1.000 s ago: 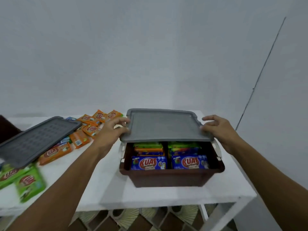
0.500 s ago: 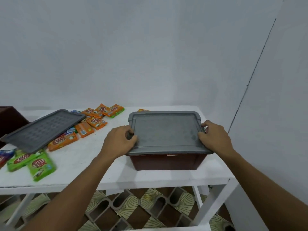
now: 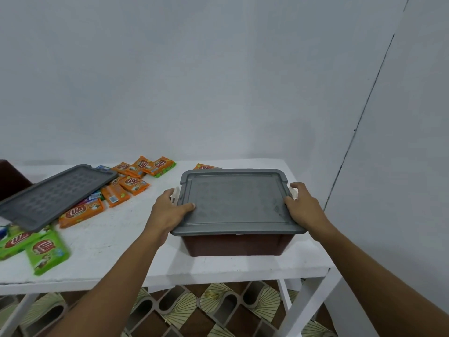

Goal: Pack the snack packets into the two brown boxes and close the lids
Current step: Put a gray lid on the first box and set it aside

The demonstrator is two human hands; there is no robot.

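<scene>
On the white table at 3 o'clock, the grey lid, raised a moment before, now lies flat on the brown box, the left hand and right hand gripping its side edges, so probably only latching remains.

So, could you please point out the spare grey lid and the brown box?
spare grey lid (image 3: 56,195): head view, patterned middle.
brown box (image 3: 233,245): head view, front wall.

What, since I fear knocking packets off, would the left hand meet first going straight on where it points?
Probably the grey lid and white latch of the brown box: the left hand grips them, so nothing else seems to lie in that line.
</scene>
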